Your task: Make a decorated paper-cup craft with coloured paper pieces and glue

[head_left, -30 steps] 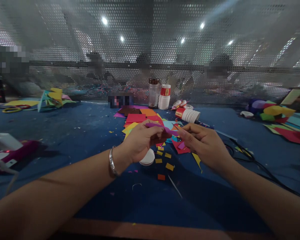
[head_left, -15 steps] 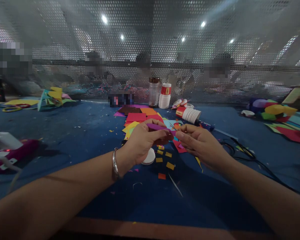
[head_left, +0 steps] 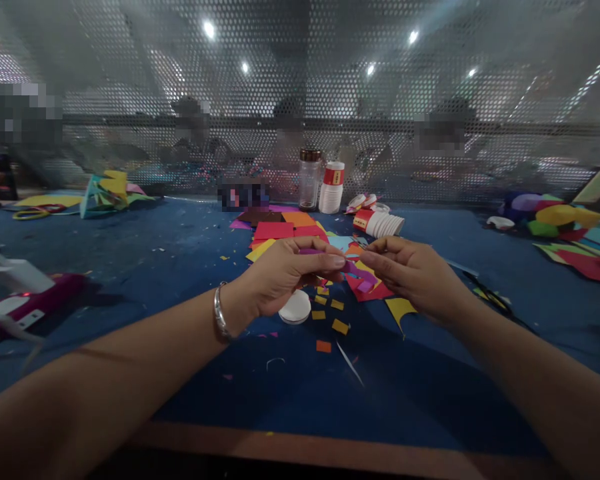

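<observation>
My left hand (head_left: 303, 270), with a silver bangle at the wrist, is closed in a pinch on a piece of purple paper (head_left: 309, 252), mostly hidden by the fingers. Close by on the right, my right hand (head_left: 405, 270) is closed too, thumb against fingertips. A thin pointed metal tool (head_left: 361, 245) shows faintly at its fingers; whether it is tweezers or small scissors I cannot tell. Below the hands lie small yellow paper pieces (head_left: 340, 327), an orange piece (head_left: 323, 346) and a round white disc (head_left: 295, 307). Purple scraps (head_left: 364, 285) lie on red paper between the hands.
Coloured paper sheets (head_left: 274, 231) are piled behind my hands. Farther back stand a clear bottle (head_left: 309, 187) and stacked paper cups (head_left: 331, 193); another cup stack (head_left: 380, 223) lies sideways. A purple-and-white power strip (head_left: 35, 307) sits left, a black cable (head_left: 495, 300) right.
My right hand has drawn slightly away to the right from my left hand, and the tool's tips show less. The purple paper in my left hand is more covered. The view has shifted slightly.
</observation>
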Available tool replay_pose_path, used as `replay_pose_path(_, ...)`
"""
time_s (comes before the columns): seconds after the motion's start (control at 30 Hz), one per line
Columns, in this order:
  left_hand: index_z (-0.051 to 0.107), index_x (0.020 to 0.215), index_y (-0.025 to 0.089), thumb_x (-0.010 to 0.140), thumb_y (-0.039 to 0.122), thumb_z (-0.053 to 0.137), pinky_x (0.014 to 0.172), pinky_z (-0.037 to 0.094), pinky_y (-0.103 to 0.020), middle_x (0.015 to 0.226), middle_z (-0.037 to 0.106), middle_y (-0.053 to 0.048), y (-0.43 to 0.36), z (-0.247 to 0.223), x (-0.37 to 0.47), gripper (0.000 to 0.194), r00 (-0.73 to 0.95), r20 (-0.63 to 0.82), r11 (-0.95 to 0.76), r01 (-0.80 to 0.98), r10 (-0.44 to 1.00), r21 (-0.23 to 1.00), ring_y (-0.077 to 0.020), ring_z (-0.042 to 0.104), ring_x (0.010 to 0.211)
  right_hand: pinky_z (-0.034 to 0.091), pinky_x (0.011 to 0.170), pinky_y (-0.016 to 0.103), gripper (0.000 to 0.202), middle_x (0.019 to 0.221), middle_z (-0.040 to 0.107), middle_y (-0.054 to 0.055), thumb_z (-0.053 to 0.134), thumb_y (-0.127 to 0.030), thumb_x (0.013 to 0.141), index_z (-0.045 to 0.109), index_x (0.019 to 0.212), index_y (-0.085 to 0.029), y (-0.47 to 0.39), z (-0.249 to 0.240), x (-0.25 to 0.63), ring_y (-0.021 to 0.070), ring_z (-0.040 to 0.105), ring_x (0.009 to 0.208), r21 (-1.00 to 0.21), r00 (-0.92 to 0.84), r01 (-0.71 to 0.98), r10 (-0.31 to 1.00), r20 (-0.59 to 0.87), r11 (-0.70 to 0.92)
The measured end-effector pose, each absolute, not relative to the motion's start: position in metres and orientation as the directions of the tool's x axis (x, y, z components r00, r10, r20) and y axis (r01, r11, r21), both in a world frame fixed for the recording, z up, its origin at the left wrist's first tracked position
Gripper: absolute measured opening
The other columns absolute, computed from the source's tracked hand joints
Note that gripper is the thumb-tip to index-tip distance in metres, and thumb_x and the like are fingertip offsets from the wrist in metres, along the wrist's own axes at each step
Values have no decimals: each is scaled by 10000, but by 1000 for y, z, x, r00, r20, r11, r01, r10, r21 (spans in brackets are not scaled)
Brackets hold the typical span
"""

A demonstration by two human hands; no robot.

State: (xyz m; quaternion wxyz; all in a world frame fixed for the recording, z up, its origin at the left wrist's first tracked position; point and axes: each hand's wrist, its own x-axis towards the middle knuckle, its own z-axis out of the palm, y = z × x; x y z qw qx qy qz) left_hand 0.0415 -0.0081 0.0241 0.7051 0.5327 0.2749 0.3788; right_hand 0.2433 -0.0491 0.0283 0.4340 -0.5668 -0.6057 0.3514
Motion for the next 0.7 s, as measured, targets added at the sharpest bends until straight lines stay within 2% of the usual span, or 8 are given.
replay_pose_path(0.07, 689, 724, 141, 706, 153, 792, 603, 436, -222, 718, 696, -11, -7, 24, 41, 105, 546, 41, 107, -237, 837, 965, -91, 634, 636, 222, 448, 236, 488, 507, 432, -85, 705, -654, 736, 592, 813, -185, -46, 27, 249, 70, 317, 442, -850, 5, 507, 985, 172, 146)
replay_pose_path(0.17, 631, 690, 150, 659, 143, 807, 606, 439, -234, 672, 665, 3, -7, 22, 41, 178, 539, 67, 58, -212, 839, 976, -97, 615, 618, 298, 498, 252, 430, 560, 545, -37, 676, -616, 772, 602, 788, -193, -43, 23, 254, 115, 453, 508, -669, -106, 715, 977, 183, 203)
replay_pose_path(0.3, 554, 656, 168, 649, 120, 776, 578, 418, -226, 628, 632, 18, -11, 24, 39, 228, 560, 56, -19, -73, 826, 997, -102, 602, 608, 358, 557, 280, 377, 698, 657, 37, 618, -562, 843, 621, 844, -185, -45, 20, 252, 184, 581, 625, -368, -204, 909, 979, 22, 197)
replay_pose_path(0.4, 551, 656, 174, 665, 137, 759, 555, 400, -219, 618, 594, 31, -13, 26, 38, 211, 589, 82, -124, 31, 804, 992, -87, 541, 574, 366, 576, 289, 316, 759, 690, 63, 598, -497, 883, 634, 904, -184, -49, 19, 245, 209, 624, 670, -196, -169, 969, 982, -81, 151)
replay_pose_path(0.5, 573, 698, 177, 679, 152, 750, 555, 392, -210, 627, 560, 43, -15, 26, 40, 180, 640, 135, -206, 37, 756, 978, -79, 493, 574, 347, 559, 291, 294, 746, 703, 70, 585, -478, 896, 656, 946, -197, -54, 19, 240, 242, 658, 709, -86, -121, 990, 989, -90, 114)
replay_pose_path(0.6, 583, 759, 183, 710, 153, 716, 576, 395, -208, 645, 545, 47, -20, 22, 44, 145, 669, 155, -204, -5, 727, 979, -85, 498, 604, 321, 536, 293, 311, 766, 725, 91, 550, -488, 915, 673, 944, -204, -57, 19, 236, 257, 681, 721, -10, -86, 996, 993, -76, 85)
replay_pose_path(0.7, 579, 742, 198, 731, 153, 688, 573, 402, -215, 649, 557, 38, -30, 12, 47, 119, 680, 117, -143, -18, 724, 990, -96, 515, 609, 323, 542, 296, 249, 856, 752, 97, 540, -427, 922, 667, 953, -215, -60, 21, 232, 265, 703, 765, 28, -74, 997, 994, -80, 76)
